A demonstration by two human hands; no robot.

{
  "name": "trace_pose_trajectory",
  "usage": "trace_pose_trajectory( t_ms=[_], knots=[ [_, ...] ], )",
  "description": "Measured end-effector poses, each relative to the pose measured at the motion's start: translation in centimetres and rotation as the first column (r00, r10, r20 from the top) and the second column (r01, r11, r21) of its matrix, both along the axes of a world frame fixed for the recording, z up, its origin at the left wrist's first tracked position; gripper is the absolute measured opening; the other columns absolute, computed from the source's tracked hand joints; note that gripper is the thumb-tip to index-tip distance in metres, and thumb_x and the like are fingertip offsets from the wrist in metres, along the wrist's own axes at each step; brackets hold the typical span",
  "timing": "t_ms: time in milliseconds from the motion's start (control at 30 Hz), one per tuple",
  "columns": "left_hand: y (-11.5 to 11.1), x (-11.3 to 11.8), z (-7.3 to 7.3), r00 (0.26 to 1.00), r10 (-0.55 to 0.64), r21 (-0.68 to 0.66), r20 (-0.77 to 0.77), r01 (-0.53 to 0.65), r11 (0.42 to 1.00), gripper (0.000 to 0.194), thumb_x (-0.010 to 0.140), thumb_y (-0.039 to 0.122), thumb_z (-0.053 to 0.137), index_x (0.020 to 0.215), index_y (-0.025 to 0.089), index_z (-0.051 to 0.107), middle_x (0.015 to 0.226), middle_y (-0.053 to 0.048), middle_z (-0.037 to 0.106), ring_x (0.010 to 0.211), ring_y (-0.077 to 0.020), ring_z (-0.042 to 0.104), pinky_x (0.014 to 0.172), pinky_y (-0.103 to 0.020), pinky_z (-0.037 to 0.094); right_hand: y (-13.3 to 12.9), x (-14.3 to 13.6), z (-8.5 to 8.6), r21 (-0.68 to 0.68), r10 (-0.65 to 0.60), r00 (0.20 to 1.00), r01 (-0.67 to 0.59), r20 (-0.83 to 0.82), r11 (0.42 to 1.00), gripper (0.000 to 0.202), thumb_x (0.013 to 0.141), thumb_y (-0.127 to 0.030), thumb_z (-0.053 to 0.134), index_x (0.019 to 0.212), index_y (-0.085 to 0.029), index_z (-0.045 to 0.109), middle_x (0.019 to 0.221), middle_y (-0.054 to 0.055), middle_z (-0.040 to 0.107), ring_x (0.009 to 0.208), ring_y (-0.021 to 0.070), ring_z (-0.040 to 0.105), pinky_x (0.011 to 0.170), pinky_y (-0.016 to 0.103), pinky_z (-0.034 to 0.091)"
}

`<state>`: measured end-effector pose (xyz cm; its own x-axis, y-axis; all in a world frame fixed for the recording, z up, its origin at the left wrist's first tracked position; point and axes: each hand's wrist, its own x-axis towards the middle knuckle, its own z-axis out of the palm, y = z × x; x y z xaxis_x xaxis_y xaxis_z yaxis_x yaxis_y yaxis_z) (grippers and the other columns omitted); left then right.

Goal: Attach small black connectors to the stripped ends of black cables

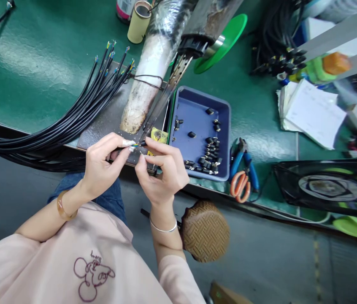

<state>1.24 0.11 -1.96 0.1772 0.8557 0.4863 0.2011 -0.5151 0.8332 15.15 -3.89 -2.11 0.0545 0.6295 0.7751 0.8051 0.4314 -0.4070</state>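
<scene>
Cable end [134, 145]: pinched between thumb and forefinger of the left hand [104, 164], with coloured wires [137, 145] exposed just ahead of the fingertips. Right hand [162, 169]: narrowed at a small black part [142, 144] beside the wires; cannot tell whether gripped firmly. For steadiness, probably best to support both hands, align the wires, and avoid the soldering iron [177, 72] just ahead.

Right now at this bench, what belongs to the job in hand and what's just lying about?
Likely in the job:
wire end, pinched in the left hand
bundle of black cables
blue tray with small black connectors
perforated metal tool, just beyond the hands

Seemingly just lying about:
blue-handled pliers, untouched
papers
</scene>
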Motion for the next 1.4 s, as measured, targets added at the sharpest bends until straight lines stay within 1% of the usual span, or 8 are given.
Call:
trace_pose_trajectory(
  t_ms=[367,567,733,900,1033,1133,1233,1400],
  knots=[
    [-0.6,-0.9,0.6,0.995,-0.104,-0.147,0.012,0.104,0.984,0.008,0.086,0.008,0.065,0.081,0.014,0.065,0.067,0.004,0.052,0.053,-0.0052,0.037,0.048,-0.019,0.032,-1.4,0.2,0.4,-0.124,0.012,0.993,-0.027,-0.117,0.992,0.012,0.090,-0.012,0.064,0.088,-0.023,0.059,0.095,0.003,0.077,0.086,0.0166,0.076,0.071,0.030,0.064],
    [-1.4,-1.8,1.9,0.977,-0.215,-0.148,-0.001,0.212,0.966,0.009,0.086,0.010,0.064,0.079,0.015,0.064,0.065,0.003,0.054,0.051,-0.0061,0.039,0.046,-0.019,0.034,-2.9,0.7,2.2,-0.260,-0.160,0.928,0.072,-0.338,0.963,0.012,0.098,-0.027,0.056,0.093,-0.022,0.065,0.058,-0.007,0.059,0.040,0.0061,0.052,0.039,0.020,0.036],
    [-1.6,-2.6,2.1,0.962,-0.239,0.001,-0.134,0.242,0.970,0.007,0.089,0.012,0.063,0.089,0.015,0.069,0.068,0.000,0.064,0.056,-0.0089,0.049,0.054,-0.021,0.043,-2.6,0.8,3.9,-0.538,0.070,0.934,-0.262,-0.351,0.801,0.034,0.095,-0.032,0.060,0.064,-0.019,0.058,0.046,-0.008,0.050,0.038,0.0043,0.041,0.040,0.019,0.030],
    [-1.9,-3.0,1.6,0.971,-0.126,0.207,-0.204,0.169,0.964,0.012,0.093,0.015,0.062,0.097,0.015,0.073,0.082,-0.006,0.077,0.071,-0.0135,0.067,0.071,-0.026,0.054,-2.6,0.4,3.5,-0.450,0.093,0.884,-0.321,-0.459,0.833,0.027,0.098,-0.033,0.057,0.075,-0.020,0.059,0.056,-0.007,0.057,0.045,0.0055,0.050,0.045,0.017,0.039],
    [-2.2,-3.5,2.0,0.963,-0.267,-0.177,-0.045,0.255,0.951,0.015,0.094,0.019,0.061,0.086,0.013,0.073,0.063,-0.002,0.070,0.048,-0.0087,0.057,0.049,-0.019,0.048,-2.9,-0.3,2.1,-0.308,0.097,0.962,-0.176,-0.256,0.935,0.018,0.099,-0.033,0.056,0.087,-0.022,0.064,0.068,-0.003,0.065,0.052,0.0082,0.059,0.049,0.019,0.044],
    [-2.0,-3.9,2.6,0.904,-0.378,-0.519,0.198,0.424,0.742,0.020,0.092,0.030,0.064,0.084,0.013,0.071,0.054,0.000,0.064,0.035,-0.0050,0.043,0.034,-0.017,0.035,-3.0,-0.8,1.2,-0.163,0.085,0.992,-0.099,-0.094,0.982,0.013,0.097,-0.029,0.060,0.090,-0.022,0.067,0.073,-0.001,0.070,0.056,0.0096,0.062,0.052,0.021,0.047],
    [-1.5,-4.1,2.7,0.861,-0.406,-0.589,0.306,0.507,0.629,0.024,0.089,0.033,0.067,0.076,0.013,0.070,0.056,-0.001,0.066,0.038,-0.0047,0.043,0.036,-0.017,0.035,-3.5,-0.7,1.1,-0.246,0.049,0.968,-0.110,-0.244,0.963,0.012,0.096,-0.031,0.061,0.093,-0.023,0.070,0.066,-0.004,0.066,0.046,0.0077,0.054,0.044,0.021,0.042],
    [-1.3,-3.5,2.0,0.906,-0.374,-0.433,0.198,0.423,0.796,0.019,0.087,0.023,0.067,0.071,0.013,0.071,0.063,-0.003,0.066,0.053,-0.0091,0.054,0.049,-0.020,0.045,-4.4,-0.2,2.6,-0.331,-0.095,0.935,-0.025,-0.342,0.943,0.018,0.093,-0.037,0.063,0.102,-0.025,0.074,0.054,-0.008,0.051,0.040,0.0074,0.040,0.038,0.022,0.029]
  ],
)
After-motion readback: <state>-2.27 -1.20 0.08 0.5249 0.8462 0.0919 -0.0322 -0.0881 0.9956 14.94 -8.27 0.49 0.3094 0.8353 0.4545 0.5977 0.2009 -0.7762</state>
